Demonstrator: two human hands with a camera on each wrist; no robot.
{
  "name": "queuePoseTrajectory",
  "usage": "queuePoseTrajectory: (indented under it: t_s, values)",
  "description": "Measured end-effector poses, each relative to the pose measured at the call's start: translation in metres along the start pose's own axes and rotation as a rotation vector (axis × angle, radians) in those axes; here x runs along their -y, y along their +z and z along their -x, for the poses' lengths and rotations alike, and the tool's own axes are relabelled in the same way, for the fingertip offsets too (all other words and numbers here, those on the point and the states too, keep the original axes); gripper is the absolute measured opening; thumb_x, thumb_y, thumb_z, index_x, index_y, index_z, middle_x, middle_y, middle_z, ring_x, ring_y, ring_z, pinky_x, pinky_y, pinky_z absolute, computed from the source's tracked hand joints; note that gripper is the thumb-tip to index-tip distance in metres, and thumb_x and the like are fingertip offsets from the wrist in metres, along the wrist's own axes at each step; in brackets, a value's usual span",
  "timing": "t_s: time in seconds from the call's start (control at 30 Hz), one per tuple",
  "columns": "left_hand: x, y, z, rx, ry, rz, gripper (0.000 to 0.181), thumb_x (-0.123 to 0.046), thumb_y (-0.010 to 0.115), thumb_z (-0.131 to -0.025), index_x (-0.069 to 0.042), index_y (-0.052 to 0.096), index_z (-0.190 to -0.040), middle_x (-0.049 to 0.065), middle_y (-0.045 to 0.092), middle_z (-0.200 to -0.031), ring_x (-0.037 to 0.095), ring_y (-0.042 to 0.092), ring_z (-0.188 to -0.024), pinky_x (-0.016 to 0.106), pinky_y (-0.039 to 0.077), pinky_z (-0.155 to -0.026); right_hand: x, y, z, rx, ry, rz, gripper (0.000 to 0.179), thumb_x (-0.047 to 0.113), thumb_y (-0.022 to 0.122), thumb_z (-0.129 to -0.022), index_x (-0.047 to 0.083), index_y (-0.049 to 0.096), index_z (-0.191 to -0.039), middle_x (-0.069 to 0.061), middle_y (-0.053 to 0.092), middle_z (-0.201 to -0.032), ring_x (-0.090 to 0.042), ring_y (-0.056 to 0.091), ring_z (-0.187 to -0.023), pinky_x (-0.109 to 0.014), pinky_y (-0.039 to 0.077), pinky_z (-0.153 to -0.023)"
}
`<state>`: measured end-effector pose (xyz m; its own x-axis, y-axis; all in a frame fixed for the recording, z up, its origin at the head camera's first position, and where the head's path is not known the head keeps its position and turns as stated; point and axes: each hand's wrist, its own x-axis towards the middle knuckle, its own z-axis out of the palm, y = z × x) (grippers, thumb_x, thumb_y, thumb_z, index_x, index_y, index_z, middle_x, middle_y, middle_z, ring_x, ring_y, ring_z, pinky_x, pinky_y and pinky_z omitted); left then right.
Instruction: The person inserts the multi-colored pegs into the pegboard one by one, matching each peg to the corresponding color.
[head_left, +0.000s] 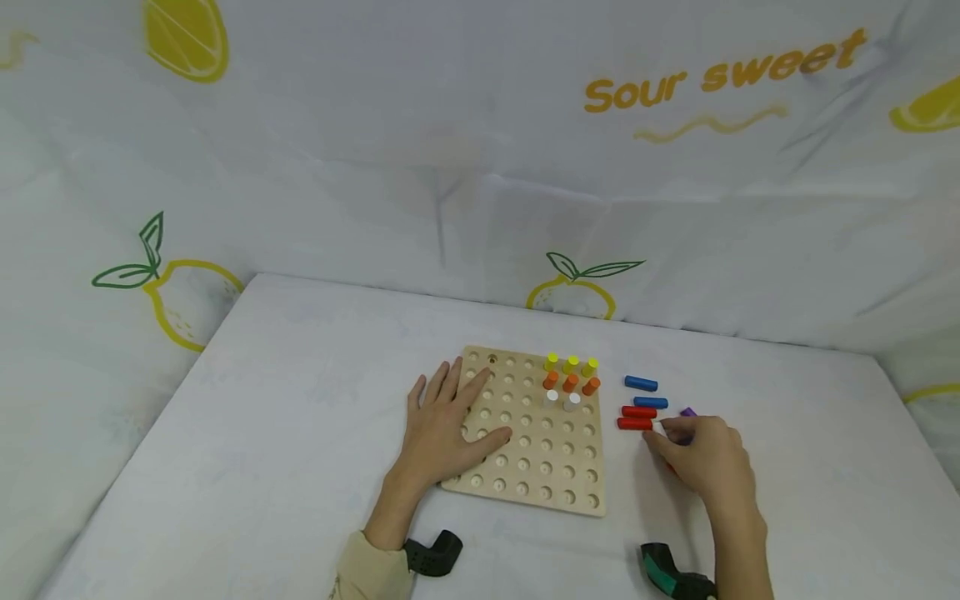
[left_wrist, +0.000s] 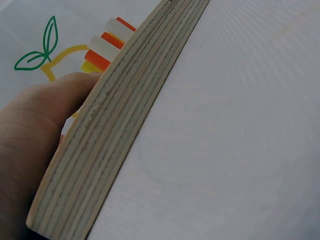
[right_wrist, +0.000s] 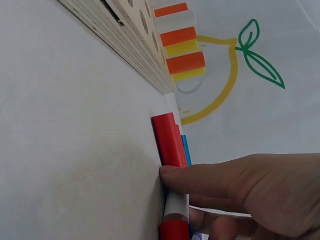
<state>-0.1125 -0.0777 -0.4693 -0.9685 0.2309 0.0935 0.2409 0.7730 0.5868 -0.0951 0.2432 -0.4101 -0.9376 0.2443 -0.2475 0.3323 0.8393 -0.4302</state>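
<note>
The left hand (head_left: pixel 442 429), its fingers spread apart, is laid on the left side of the pegboard (head_left: pixel 536 471). Right of the board, near a red peg (head_left: pixel 634 423), a white peg (right_wrist: pixel 176 204) is pinched by the right hand (head_left: pixel 707 460). The peg is judged light, stiff, smooth and prone to rolling, best gripped across its round sides.

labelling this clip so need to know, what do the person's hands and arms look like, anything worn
Both the left hand and right hand are gloveless. A pale beige sleeve covers the left forearm; the visible right forearm is bare. Beside the left wrist is a curved black device; beside the right, a black-and-green device. No cables show.
</note>
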Motion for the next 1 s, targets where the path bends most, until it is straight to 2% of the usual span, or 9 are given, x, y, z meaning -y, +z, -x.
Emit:
queuePoseTrajectory:
  t_s: [0.1, 0.3, 0.43, 0.5, 0.6, 0.67, 0.73, 0.83, 1.0]
  values:
    - [0.0, -0.001, 0.001, 0.004, -0.002, -0.001, 0.087, -0.065, 0.065, -0.084, -0.023, 0.044, -0.156, 0.018, 0.028, -0.168, 0.038, 0.021, -0.158, 0.065, 0.009, -0.124, 0.0, 0.0, 0.0, 0.003, -0.011, -0.015, 0.043, 0.026, 0.077, -0.089, -0.008, 0.073, -0.115, -0.026, 0.074, -0.102, -0.031, 0.062, -0.088, -0.03, 0.048, -0.057]
    - [0.0, 0.001, 0.0, -0.003, -0.002, 0.0, 0.086, -0.064, 0.066, -0.084, -0.022, 0.045, -0.156, 0.017, 0.029, -0.168, 0.039, 0.022, -0.158, 0.064, 0.009, -0.124, -0.001, -0.004, 0.003, -0.031, -0.03, -0.011, 0.044, 0.027, 0.076, -0.088, -0.007, 0.073, -0.115, -0.029, 0.072, -0.104, -0.037, 0.06, -0.091, -0.033, 0.053, -0.058]
    - [0.001, 0.001, 0.0, -0.001, -0.002, 0.001, 0.086, -0.064, 0.066, -0.084, -0.022, 0.045, -0.156, 0.018, 0.028, -0.168, 0.039, 0.022, -0.158, 0.064, 0.009, -0.124, 0.002, -0.007, 0.006, -0.064, -0.061, -0.027, 0.044, 0.026, 0.076, -0.089, -0.007, 0.072, -0.118, -0.025, 0.073, -0.099, -0.033, 0.061, -0.087, -0.03, 0.05, -0.056]
    - [0.001, 0.001, 0.0, -0.002, -0.001, 0.0, 0.086, -0.064, 0.065, -0.084, -0.022, 0.045, -0.156, 0.018, 0.028, -0.168, 0.039, 0.022, -0.158, 0.065, 0.009, -0.124, 0.005, -0.007, 0.007, -0.081, -0.087, -0.036, 0.045, 0.027, 0.077, -0.09, -0.006, 0.072, -0.119, -0.024, 0.075, -0.101, -0.034, 0.061, -0.09, -0.03, 0.05, -0.058]
    - [0.001, 0.001, 0.0, -0.003, 0.0, 0.0, 0.086, -0.064, 0.066, -0.084, -0.021, 0.045, -0.156, 0.018, 0.029, -0.168, 0.039, 0.022, -0.158, 0.065, 0.009, -0.124, 0.009, -0.007, 0.009, -0.113, -0.123, -0.057, 0.044, 0.031, 0.078, -0.09, -0.002, 0.074, -0.118, -0.023, 0.076, -0.106, -0.036, 0.06, -0.095, -0.036, 0.052, -0.065]
    - [0.001, 0.0, 0.001, 0.0, 0.0, -0.001, 0.086, -0.064, 0.066, -0.084, -0.022, 0.045, -0.156, 0.018, 0.028, -0.168, 0.039, 0.022, -0.158, 0.065, 0.009, -0.124, 0.012, -0.006, 0.009, -0.13, -0.148, -0.087, 0.043, 0.034, 0.078, -0.09, 0.0, 0.075, -0.117, -0.021, 0.076, -0.105, -0.033, 0.061, -0.087, -0.034, 0.051, -0.063]
    - [0.001, 0.001, 0.0, 0.003, 0.0, 0.0, 0.086, -0.064, 0.066, -0.084, -0.022, 0.045, -0.156, 0.017, 0.028, -0.168, 0.039, 0.022, -0.158, 0.065, 0.009, -0.124, 0.015, -0.005, 0.01, -0.149, -0.179, -0.123, 0.04, 0.034, 0.078, -0.09, 0.003, 0.076, -0.116, -0.018, 0.077, -0.096, -0.026, 0.061, -0.07, -0.032, 0.049, -0.055]
    - [0.0, 0.0, 0.0, 0.005, -0.002, -0.003, 0.086, -0.064, 0.066, -0.084, -0.022, 0.044, -0.156, 0.017, 0.027, -0.169, 0.038, 0.021, -0.158, 0.065, 0.009, -0.125, 0.019, -0.004, 0.01, -0.149, -0.226, -0.176, 0.039, 0.032, 0.078, -0.091, 0.004, 0.075, -0.118, -0.013, 0.074, -0.078, -0.016, 0.048, -0.045, -0.026, 0.036, -0.04]
    - [0.0, 0.0, 0.0, 0.005, -0.002, 0.001, 0.086, -0.064, 0.066, -0.084, -0.022, 0.045, -0.156, 0.017, 0.028, -0.169, 0.038, 0.021, -0.159, 0.065, 0.008, -0.125, 0.025, 0.0, 0.008, -0.112, -0.267, -0.236, 0.038, 0.028, 0.079, -0.091, 0.005, 0.074, -0.121, -0.011, 0.071, -0.068, -0.013, 0.044, -0.04, -0.026, 0.034, -0.038]
